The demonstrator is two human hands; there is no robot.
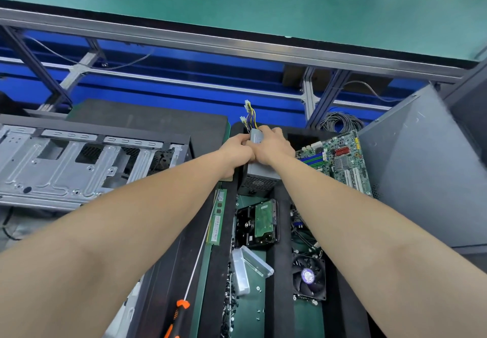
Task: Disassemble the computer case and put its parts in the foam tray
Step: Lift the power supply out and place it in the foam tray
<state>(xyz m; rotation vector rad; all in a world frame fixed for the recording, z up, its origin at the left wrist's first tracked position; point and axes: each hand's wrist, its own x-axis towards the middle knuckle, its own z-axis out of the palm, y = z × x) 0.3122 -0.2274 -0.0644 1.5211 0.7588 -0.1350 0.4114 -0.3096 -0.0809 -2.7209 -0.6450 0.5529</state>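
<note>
A grey power supply (259, 177) stands in the far compartment of the black foam tray (278, 271). Its yellow and black cables (250, 115) stick up behind it. My left hand (237, 150) and my right hand (274, 144) both grip its top end, touching each other. The emptied silver computer case (73, 163) lies to the left. In the tray lie a hard drive (259, 223), a RAM stick (216, 221), a cooler fan (308, 277) and a motherboard (340, 161).
An orange-handled screwdriver (181, 308) lies by the tray's left edge. A clear plastic box (245, 266) and loose screws sit in the tray. A grey side panel (421, 169) leans at the right. Coiled cables (340, 122) lie behind, past a metal frame rail.
</note>
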